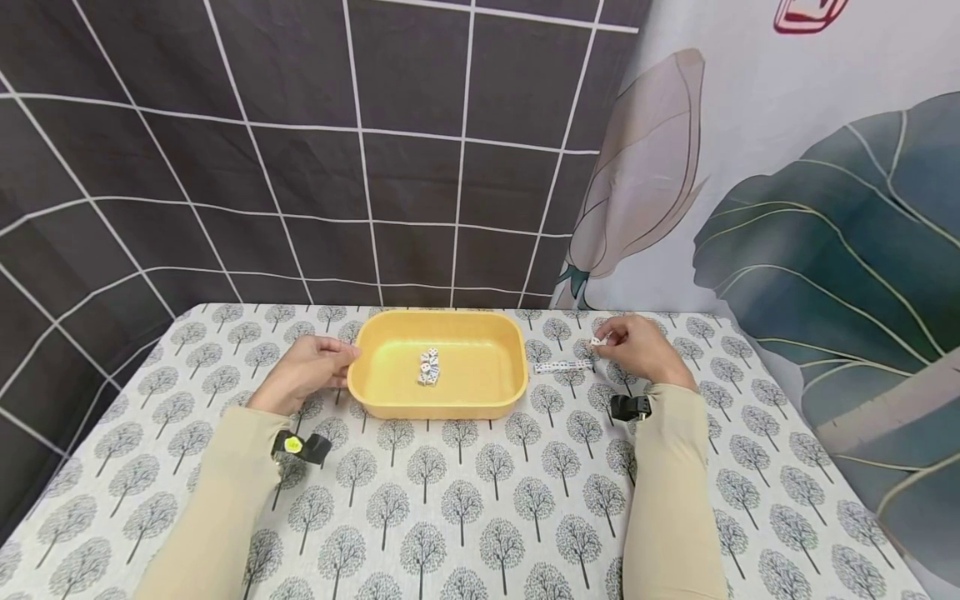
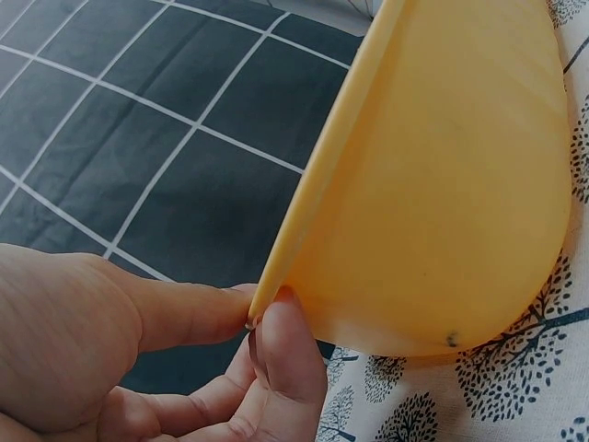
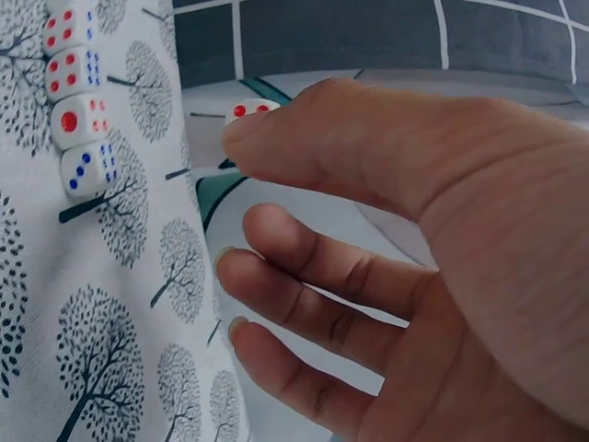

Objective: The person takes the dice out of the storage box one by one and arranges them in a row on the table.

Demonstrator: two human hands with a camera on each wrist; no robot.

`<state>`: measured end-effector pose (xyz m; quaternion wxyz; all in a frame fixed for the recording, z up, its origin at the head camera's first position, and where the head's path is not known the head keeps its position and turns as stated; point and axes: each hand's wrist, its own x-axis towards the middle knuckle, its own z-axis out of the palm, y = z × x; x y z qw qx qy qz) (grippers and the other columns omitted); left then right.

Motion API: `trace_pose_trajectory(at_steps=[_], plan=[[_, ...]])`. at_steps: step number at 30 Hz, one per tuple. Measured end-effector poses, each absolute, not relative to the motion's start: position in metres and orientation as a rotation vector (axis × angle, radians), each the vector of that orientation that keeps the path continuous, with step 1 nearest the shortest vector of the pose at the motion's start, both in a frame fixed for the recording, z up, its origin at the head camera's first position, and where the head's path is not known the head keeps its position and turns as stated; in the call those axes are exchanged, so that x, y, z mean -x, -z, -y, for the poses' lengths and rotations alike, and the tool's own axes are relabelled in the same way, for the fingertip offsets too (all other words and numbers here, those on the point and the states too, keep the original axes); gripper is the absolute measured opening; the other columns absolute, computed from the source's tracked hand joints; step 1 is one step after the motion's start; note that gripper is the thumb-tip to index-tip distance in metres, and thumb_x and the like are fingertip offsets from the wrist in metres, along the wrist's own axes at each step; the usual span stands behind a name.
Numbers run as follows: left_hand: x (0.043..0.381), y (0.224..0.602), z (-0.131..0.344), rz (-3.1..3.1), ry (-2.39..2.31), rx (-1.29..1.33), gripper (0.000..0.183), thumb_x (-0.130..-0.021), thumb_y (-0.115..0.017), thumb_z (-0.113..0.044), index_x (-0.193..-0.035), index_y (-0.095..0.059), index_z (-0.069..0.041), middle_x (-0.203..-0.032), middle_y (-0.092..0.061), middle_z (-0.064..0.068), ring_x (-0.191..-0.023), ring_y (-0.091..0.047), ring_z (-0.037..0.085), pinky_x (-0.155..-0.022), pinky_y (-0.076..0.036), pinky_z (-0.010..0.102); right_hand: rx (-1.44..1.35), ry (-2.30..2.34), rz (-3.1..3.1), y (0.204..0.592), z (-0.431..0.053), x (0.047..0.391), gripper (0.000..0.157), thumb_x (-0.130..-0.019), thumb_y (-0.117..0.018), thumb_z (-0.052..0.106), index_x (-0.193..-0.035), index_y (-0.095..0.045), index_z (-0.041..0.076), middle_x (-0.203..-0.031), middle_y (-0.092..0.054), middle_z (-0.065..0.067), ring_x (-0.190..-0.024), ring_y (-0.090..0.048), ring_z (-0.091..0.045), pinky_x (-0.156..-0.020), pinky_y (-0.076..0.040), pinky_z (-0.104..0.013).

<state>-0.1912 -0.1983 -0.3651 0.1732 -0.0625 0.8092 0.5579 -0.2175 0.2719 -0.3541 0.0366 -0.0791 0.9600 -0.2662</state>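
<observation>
A yellow rectangular basin (image 1: 480, 411) with rounded corners stands on the table, several white dice (image 1: 428, 368) lying in its left half. My left hand (image 1: 311, 371) pinches the basin's left rim between thumb and finger, as the left wrist view also shows. To the right of the basin, my right hand (image 1: 637, 346) pinches a single die (image 3: 250, 109) above the cloth; its other fingers are loosely bent. Just left of that hand, a straight row of dice (image 1: 562, 366) lies on the table. Red and blue pips show on the row's near dice (image 3: 85, 169) in the right wrist view.
A white cloth with a tree print (image 1: 461, 492) covers the table. Behind it hangs a dark curtain with a white grid (image 1: 412, 183); at the right hangs a pale cloth with large leaves and a flower bud (image 1: 637, 158).
</observation>
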Motion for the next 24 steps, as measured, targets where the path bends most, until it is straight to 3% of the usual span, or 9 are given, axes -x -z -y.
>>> trace_pose_trajectory(at_steps=[11,24], plan=[[0.188,0.364,0.199,-2.285,-1.58,0.182,0.037,-0.105,-0.056,-0.017,-0.13,-0.052,0.01,-0.102,-0.068,0.009,-0.077,-0.064,0.01,-0.074,-0.063,0.024,0.169,0.798,-2.895,0.362,-0.279,0.218,0.022,-0.089,-0.069,0.013,-0.109,-0.072,0.005,-0.094,-0.07,-0.013,-0.079,-0.057,-0.02,-0.062,-0.047,-0.027],[0.189,0.363,0.198,-2.289,-1.586,0.178,0.037,-0.105,-0.056,-0.017,-0.13,-0.052,0.01,-0.105,-0.067,0.01,-0.079,-0.065,0.01,-0.076,-0.064,0.023,0.069,0.788,-2.819,0.373,-0.28,0.221,0.02,-0.088,-0.074,0.016,-0.106,-0.072,0.007,-0.104,-0.069,-0.017,-0.088,-0.06,-0.023,-0.066,-0.049,-0.026]])
